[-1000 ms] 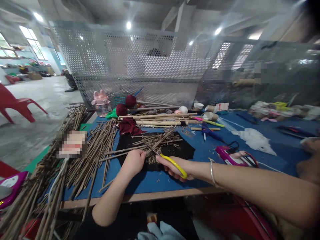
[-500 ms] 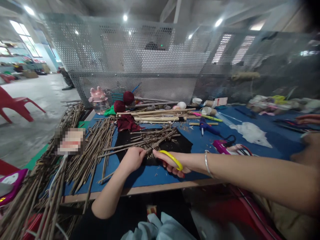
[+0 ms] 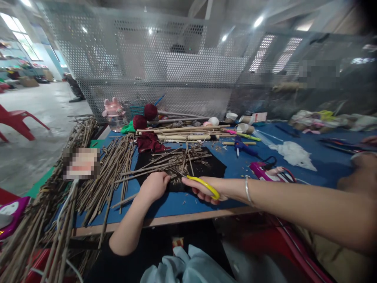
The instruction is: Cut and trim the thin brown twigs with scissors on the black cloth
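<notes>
My left hand (image 3: 154,186) is closed in a fist at the front of a black cloth (image 3: 213,169), with a thin twig (image 3: 173,179) pinched at its thumb side. My right hand (image 3: 207,189) grips scissors (image 3: 209,184) by their yellow handles. The dark blades point left, at the twig close to my left fingertips. Just beyond the blades, a couple of blurred twig pieces (image 3: 188,159) stand up at a steep angle. Behind them, a loose pile of short twigs (image 3: 171,158) covers part of the cloth.
Many long sticks (image 3: 108,173) lie left on the blue table (image 3: 176,208). Further back are dark red yarn balls (image 3: 139,122), wooden rods (image 3: 182,131) and a blue glue gun (image 3: 243,147). A purple box (image 3: 259,171) sits beyond my right forearm. Another person's arm (image 3: 359,173) shows at the right.
The long twig that ran from my hands toward the back right is now in separate pieces, tilted steeply past the blades. My right hand and the scissors have shifted slightly right.
</notes>
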`<state>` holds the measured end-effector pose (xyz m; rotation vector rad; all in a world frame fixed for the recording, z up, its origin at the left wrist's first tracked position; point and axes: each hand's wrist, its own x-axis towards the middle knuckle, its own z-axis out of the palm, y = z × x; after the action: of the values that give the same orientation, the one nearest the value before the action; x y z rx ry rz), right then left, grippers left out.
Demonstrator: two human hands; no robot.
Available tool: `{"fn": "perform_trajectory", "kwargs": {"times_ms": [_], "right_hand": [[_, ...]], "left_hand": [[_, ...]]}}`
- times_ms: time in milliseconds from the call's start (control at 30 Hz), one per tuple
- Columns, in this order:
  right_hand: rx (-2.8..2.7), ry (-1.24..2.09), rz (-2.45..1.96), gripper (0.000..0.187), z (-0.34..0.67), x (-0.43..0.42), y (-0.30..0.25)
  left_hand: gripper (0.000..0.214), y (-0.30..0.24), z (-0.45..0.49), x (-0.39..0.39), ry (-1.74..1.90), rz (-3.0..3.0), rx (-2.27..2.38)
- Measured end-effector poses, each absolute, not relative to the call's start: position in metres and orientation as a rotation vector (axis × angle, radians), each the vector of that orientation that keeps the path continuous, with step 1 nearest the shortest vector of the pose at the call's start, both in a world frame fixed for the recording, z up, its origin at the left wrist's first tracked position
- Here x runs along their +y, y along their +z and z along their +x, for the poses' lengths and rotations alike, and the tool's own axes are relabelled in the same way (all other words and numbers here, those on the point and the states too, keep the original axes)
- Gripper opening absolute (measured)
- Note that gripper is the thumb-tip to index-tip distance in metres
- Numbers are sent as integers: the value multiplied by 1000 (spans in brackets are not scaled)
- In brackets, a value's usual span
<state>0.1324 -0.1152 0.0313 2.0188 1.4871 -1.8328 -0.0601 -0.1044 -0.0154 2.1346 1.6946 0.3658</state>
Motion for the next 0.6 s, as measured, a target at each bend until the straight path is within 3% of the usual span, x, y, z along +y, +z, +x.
{"fn": "perform_trajectory", "kwargs": {"times_ms": [133,300,433,600], "right_hand": [[1349,-2081,1846,57,161,-128,38],[1270,-2889,1615,55,200,-135,18],[1415,-3359,1694,54,215,-132,-13],[1527,-3777,1500,52,221,-141,-37]], "left_hand": [[37,-7,-62,-114,399,2087,1761],[33,18,-43,-114,623,2058,1919],[35,43,-9,-81,678,2114,1980],[61,51,28,-14,446,2139,2148]]}}
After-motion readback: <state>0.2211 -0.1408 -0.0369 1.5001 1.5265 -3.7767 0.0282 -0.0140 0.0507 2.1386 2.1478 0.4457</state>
